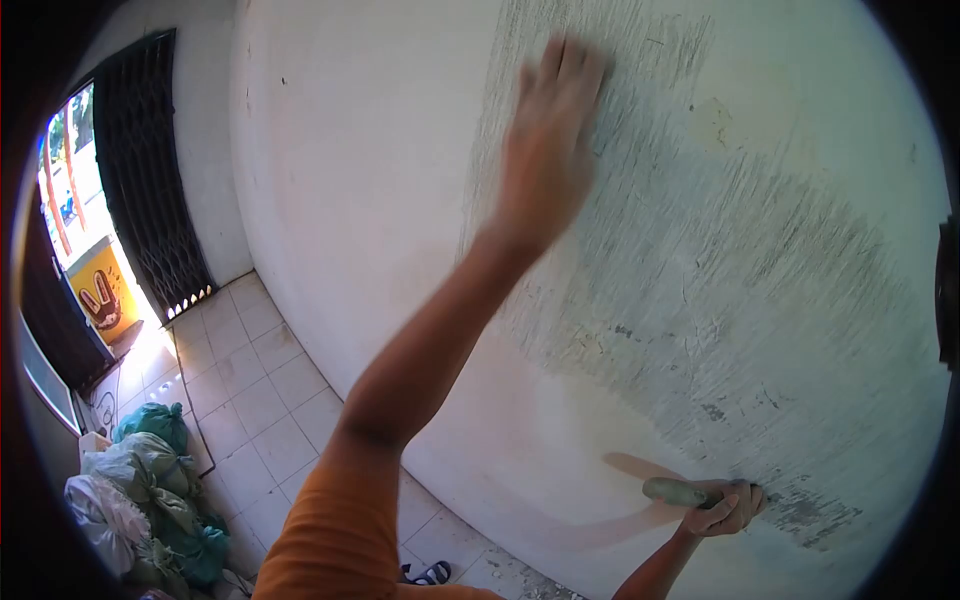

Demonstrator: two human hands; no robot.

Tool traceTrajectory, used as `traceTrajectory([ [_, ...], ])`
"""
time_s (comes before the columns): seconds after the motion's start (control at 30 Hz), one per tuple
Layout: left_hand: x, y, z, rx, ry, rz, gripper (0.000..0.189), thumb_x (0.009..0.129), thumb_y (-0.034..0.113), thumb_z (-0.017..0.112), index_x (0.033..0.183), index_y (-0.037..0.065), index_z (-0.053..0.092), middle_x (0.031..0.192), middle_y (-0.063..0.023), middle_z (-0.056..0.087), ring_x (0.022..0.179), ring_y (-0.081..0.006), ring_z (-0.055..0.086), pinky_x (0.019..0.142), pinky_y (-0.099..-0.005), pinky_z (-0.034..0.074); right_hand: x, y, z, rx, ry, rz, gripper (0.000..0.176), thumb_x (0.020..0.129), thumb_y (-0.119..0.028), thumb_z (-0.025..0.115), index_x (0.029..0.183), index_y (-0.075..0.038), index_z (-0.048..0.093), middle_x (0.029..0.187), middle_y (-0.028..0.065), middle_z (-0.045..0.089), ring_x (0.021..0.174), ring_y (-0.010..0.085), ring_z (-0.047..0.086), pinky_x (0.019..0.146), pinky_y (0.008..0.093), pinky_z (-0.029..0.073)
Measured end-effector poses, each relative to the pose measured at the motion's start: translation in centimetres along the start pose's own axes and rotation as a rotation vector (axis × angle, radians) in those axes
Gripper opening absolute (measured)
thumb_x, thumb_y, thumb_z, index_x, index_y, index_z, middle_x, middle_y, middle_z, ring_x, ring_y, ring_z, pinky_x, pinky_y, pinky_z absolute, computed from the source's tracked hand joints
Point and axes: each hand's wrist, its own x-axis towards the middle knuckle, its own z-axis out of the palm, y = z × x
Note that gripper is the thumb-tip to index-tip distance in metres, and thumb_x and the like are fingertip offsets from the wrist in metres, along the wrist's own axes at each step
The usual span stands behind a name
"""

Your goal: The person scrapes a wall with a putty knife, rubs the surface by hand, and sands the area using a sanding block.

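My left hand (555,150) is raised against the upper part of the wall (350,170), its fingers stretched out over a scored grey patch (660,230). Motion blurs the fingertips, and the palm side is hidden. Lower right, my right hand (728,510) is closed around a hand tool with a thick, rounded grey-green handle (675,492). The handle points left and casts a shadow on the wall. The tool's working end is hidden by the hand, so its kind does not show. Dense scratch lines and chipped spots cover the patch around both hands.
Filled sacks (140,480) are heaped on the tiled floor (245,385) at lower left. A dark folding gate (140,170) stands beside a bright doorway. A sandal (430,573) and crumbled debris (510,575) lie near the wall's foot.
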Motion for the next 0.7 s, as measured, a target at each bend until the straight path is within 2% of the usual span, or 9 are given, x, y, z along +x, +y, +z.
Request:
traceTrajectory([
  [0.13,-4.1,2.2,1.4,0.011,-0.109,-0.117,0.046,0.082,-0.008,0.045,0.128,-0.004,0.049,0.137,-0.0220,0.045,0.132,-0.0327,0.038,0.113,-0.0448,0.022,0.0,-0.2,0.3,0.021,0.046,-0.003,0.037,0.084,-0.022,0.037,0.050,-0.007,0.037,0.048,0.0073,0.036,0.051,0.0234,0.033,0.061,0.0357,0.028],
  [0.23,-1.6,2.2,1.5,0.047,-0.037,0.081,0.045,0.084,-0.005,0.045,0.128,-0.003,0.048,0.135,-0.0223,0.046,0.129,-0.0310,0.041,0.112,-0.0440,0.024,0.5,-0.8,0.1,0.032,0.018,0.011,0.036,0.082,-0.022,0.038,0.049,-0.007,0.038,0.047,0.0074,0.036,0.050,0.0237,0.033,0.060,0.0355,0.027],
  [0.3,-0.2,2.3,0.9,0.082,0.023,0.159,0.044,0.085,-0.004,0.046,0.129,-0.003,0.048,0.134,-0.0225,0.047,0.128,-0.0299,0.044,0.112,-0.0434,0.025,0.0,0.3,-0.2,0.044,0.074,-0.018,0.035,0.081,-0.021,0.038,0.048,-0.007,0.038,0.047,0.0077,0.036,0.050,0.0238,0.033,0.060,0.0355,0.027],
  [0.37,10.2,4.2,-1.4,-0.201,-0.211,-0.173,0.044,0.088,-0.002,0.041,0.131,-0.005,0.045,0.144,-0.0194,0.036,0.139,-0.0303,0.025,0.116,-0.0387,0.011,-0.3,0.4,1.1,0.042,0.128,-0.008,0.035,0.081,-0.021,0.038,0.048,-0.007,0.038,0.047,0.0079,0.036,0.050,0.0241,0.033,0.060,0.0354,0.027],
  [0.43,3.2,3.1,1.7,0.209,-0.057,0.063,0.048,0.093,0.006,0.039,0.140,0.001,0.035,0.145,-0.0187,0.035,0.138,-0.0291,0.027,0.114,-0.0405,0.019,-0.1,0.1,0.5,0.028,0.110,0.014,0.035,0.081,-0.021,0.038,0.049,-0.006,0.038,0.046,0.0082,0.036,0.050,0.0244,0.033,0.060,0.0353,0.027],
  [0.5,-1.9,5.2,2.4,-0.439,0.070,-0.063,0.048,0.097,0.016,0.035,0.143,0.003,0.029,0.147,-0.0187,0.032,0.138,-0.0272,0.028,0.113,-0.0402,0.022,0.4,-0.6,0.2,0.027,0.075,0.036,0.035,0.081,-0.022,0.038,0.049,-0.006,0.037,0.046,0.0085,0.036,0.050,0.0252,0.033,0.060,0.0351,0.027],
  [0.57,-0.3,4.3,3.0,-0.159,0.000,0.057,0.048,0.095,0.012,0.038,0.141,0.001,0.032,0.147,-0.0180,0.032,0.137,-0.0278,0.029,0.113,-0.0410,0.022,0.8,-1.0,0.0,0.022,0.025,0.038,0.035,0.080,-0.021,0.038,0.049,-0.006,0.037,0.046,0.0084,0.036,0.049,0.0251,0.033,0.059,0.0351,0.027],
  [0.63,-0.2,4.9,1.5,0.142,-0.099,0.081,0.047,0.093,0.008,0.041,0.140,0.000,0.035,0.147,-0.0173,0.032,0.137,-0.0284,0.030,0.113,-0.0417,0.022,0.5,-0.6,0.4,0.027,0.093,0.011,0.037,0.081,-0.023,0.038,0.048,-0.007,0.038,0.045,0.0078,0.036,0.047,0.0242,0.031,0.058,0.0354,0.026],
  [0.7,0.6,5.1,2.1,0.148,-0.055,0.041,0.045,0.093,0.003,0.039,0.137,0.000,0.039,0.147,-0.0161,0.033,0.138,-0.0276,0.029,0.114,-0.0417,0.021,0.6,-0.2,1.3,0.023,0.197,0.009,0.039,0.080,-0.022,0.039,0.044,-0.009,0.039,0.042,0.0064,0.033,0.044,0.0228,0.026,0.056,0.0351,0.024],
])
